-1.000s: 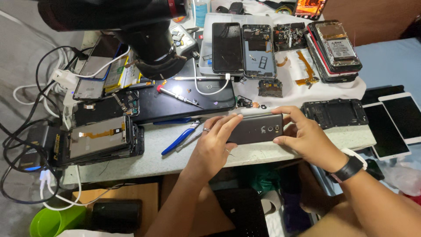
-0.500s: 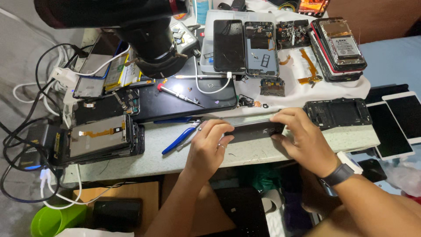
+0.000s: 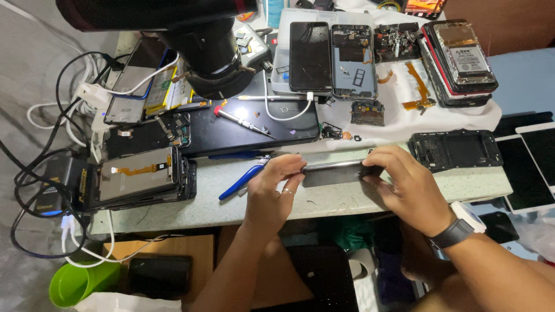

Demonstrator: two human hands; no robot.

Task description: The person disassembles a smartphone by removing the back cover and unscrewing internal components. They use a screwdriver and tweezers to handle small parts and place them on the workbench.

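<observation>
My left hand (image 3: 276,188) and right hand (image 3: 407,188) clamped ends of dark slim phone (image 3: 335,172), tilted on edge; blue-handled pliers (image 3: 241,180) just left; white-labelled battery (image 3: 464,56) far right.

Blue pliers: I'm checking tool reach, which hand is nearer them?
Left. The left hand is just right of the blue pliers; the right hand is farther right, at the phone's other end.
</observation>
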